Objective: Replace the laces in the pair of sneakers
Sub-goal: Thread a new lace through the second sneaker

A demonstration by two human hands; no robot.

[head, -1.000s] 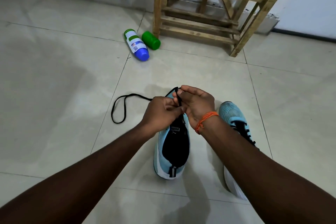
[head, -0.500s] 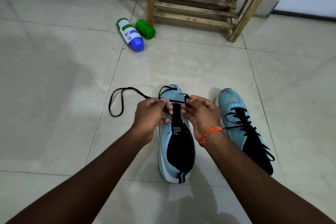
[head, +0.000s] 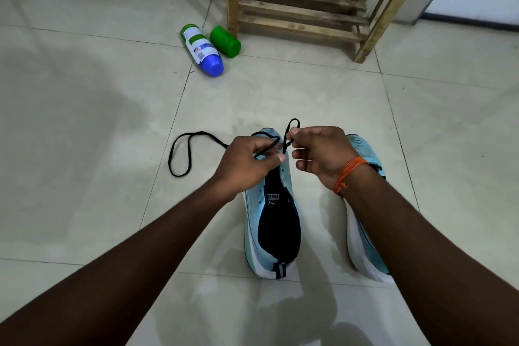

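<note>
A light blue sneaker (head: 254, 222) with a black tongue stands on the tiled floor, toe pointing away from me. A black lace (head: 179, 146) runs from its toe end, loops out on the floor to the left, and passes through both hands. My left hand (head: 247, 163) pinches the lace above the sneaker's front eyelets. Just to the right, my right hand (head: 320, 154) pinches a small loop of the same lace that sticks up above its fingers. The second light blue sneaker (head: 365, 244) lies to the right, mostly hidden by my right forearm.
A white, green and blue bottle (head: 202, 49) and a green cup (head: 225, 41) lie on the floor ahead, beside a wooden rack (head: 303, 8) standing against the white wall.
My right hand has lifted up and away, pulling a loop of lace up above the toe. My left hand has moved slightly right along the lace. The view has tilted, hiding more of the right sneaker.
</note>
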